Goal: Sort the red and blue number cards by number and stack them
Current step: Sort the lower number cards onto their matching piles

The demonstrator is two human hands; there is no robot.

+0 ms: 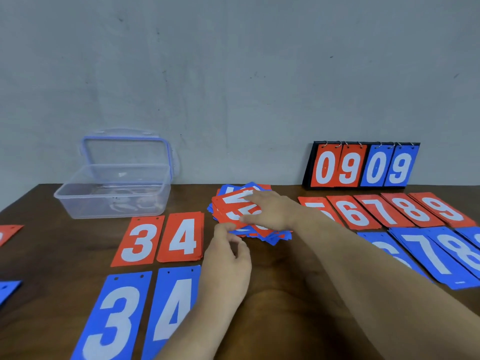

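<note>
Nearest us, blue 3 (111,315) and blue 4 (174,307) lie flat side by side on the counter (65,242). Just behind them are the red 3 stack (139,244) and red 4 stack (183,239).

Left grip (226,261): fingers curled, thumb tip at the near-left corner of the top red card (228,203) on the mixed pile (275,236). It's blurred there, so we cannot tell if it actually pinches the card.

Right grip (270,211): fingers fairly straight and spread, lying flat on that same top card and holding nothing. The forearm crosses in from the right.

The mixed pile of red and blue cards sits mid-counter, loosely fanned, right of the red 4 stack.

To the right, blue 7 (428,253) and blue 8 (465,252) overlap a blue card partly under the forearm. Behind them is a red row: red 6 (353,213), red 7 (384,210), red 8 (413,207), red 9 (445,206).

At the far left edge, a red card (9,232) and a blue card (7,289) are cut off.

At the back left stands a clear plastic box (111,196), with its lid (127,152) propped against the wall. At the back right a flip scoreboard (363,167) reads 0 9 0 9.
</note>
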